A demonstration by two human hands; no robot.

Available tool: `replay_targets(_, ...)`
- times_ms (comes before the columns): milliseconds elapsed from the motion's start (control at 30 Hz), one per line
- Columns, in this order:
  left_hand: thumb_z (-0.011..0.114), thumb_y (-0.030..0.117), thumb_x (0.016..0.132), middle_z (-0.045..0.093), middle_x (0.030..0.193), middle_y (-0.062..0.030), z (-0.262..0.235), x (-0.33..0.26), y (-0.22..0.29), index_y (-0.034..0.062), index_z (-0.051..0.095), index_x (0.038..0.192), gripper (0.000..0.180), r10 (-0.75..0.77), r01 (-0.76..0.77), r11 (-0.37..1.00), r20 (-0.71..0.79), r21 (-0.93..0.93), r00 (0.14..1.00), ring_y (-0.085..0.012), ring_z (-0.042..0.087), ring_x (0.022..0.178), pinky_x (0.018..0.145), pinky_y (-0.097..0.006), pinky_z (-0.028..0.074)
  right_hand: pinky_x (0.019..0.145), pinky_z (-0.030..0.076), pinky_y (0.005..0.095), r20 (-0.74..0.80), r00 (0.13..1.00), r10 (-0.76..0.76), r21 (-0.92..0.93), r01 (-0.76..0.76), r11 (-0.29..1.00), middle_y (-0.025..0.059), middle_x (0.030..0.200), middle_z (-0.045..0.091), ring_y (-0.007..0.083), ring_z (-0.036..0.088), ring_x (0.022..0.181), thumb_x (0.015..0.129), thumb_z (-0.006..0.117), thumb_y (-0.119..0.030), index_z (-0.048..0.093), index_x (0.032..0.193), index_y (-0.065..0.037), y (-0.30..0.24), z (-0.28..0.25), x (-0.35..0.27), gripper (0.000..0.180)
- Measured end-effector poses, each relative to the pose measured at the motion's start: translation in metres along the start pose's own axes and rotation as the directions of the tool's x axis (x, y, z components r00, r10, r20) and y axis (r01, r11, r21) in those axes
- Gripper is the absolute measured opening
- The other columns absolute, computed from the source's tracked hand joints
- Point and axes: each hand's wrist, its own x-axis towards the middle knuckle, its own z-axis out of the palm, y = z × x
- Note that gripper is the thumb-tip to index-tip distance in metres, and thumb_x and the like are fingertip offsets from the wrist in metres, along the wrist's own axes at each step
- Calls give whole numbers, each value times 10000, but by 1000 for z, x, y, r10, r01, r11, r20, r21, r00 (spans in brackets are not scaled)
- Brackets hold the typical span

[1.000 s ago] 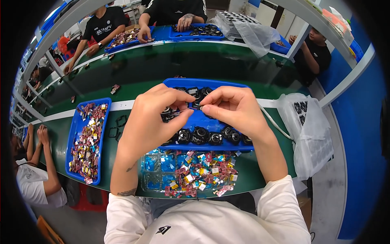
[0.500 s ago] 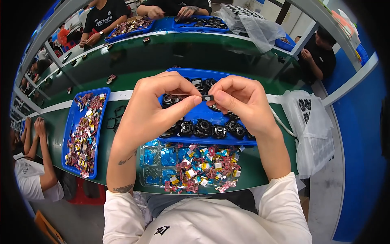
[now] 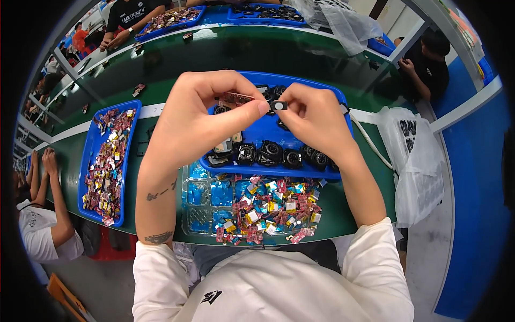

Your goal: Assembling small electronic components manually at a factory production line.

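Observation:
Over the blue tray (image 3: 327, 173) both of my hands are raised, fingertips nearly meeting. My left hand (image 3: 206, 115) pinches a thin red circuit board (image 3: 236, 99) between thumb and fingers, which hide part of it. Between the thumb and fingertips of my right hand (image 3: 316, 115) is a small black part (image 3: 279, 106) with a pale round spot. It lies close by the left fingertips; whether it is joined to the board I cannot tell. Beneath, the tray carries several black round-faced housings (image 3: 269, 153), which look like watch cases.
Nearer me, a clear compartment tray (image 3: 188, 217) holds blue film pieces, beside a heap of red boards with small batteries (image 3: 268, 209). Another blue tray (image 3: 121, 206) of boards lies left. Plastic-wrapped black parts (image 3: 410, 161) stand right. People work across and beside the green table (image 3: 177, 72).
The view has shifted, so the table and trays sit higher in it. The board has tilted to show its red face, and the black part shows its spotted side more fully.

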Motion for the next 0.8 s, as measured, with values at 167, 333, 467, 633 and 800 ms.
replay_targets(167,678,49,799,588,744,-28,-2,0,1,-39,647,809,94,-7,8,998,-29,55,1000,-63,535,675,575,-194,414,581,466,430,230,973,-4,-554,135,822,121,749,638,319,619,716,793,620,-133,578,840,-44,28,14,-8,109)
replay_targets(333,679,61,797,606,718,-22,-3,-1,2,-33,649,794,99,24,-22,999,-56,23,998,-48,537,639,569,-183,424,709,475,392,629,763,146,-368,128,921,78,819,650,273,631,813,710,716,-233,598,953,-70,11,9,-8,316)
replay_targets(467,666,72,807,616,699,-17,-4,-3,4,-26,642,784,104,59,-55,997,-88,52,994,-42,554,626,563,-176,440,627,490,360,559,824,89,-316,112,942,102,717,651,282,638,684,710,663,-170,631,838,-41,15,12,-5,185)
replay_targets(633,650,68,818,612,699,-12,-2,0,-2,-19,631,806,89,42,-53,995,-125,-89,991,-45,564,618,548,-177,441,590,516,242,398,901,176,280,-302,911,63,769,626,102,617,667,837,558,-51,607,969,12,21,8,5,154)
replay_targets(800,648,57,804,627,768,-33,0,1,-3,-23,634,795,82,-97,97,995,-93,-7,991,-46,568,596,518,-177,435,570,486,219,313,931,188,570,-342,747,55,810,636,89,620,664,824,598,-67,629,1036,28,-5,-2,3,234)
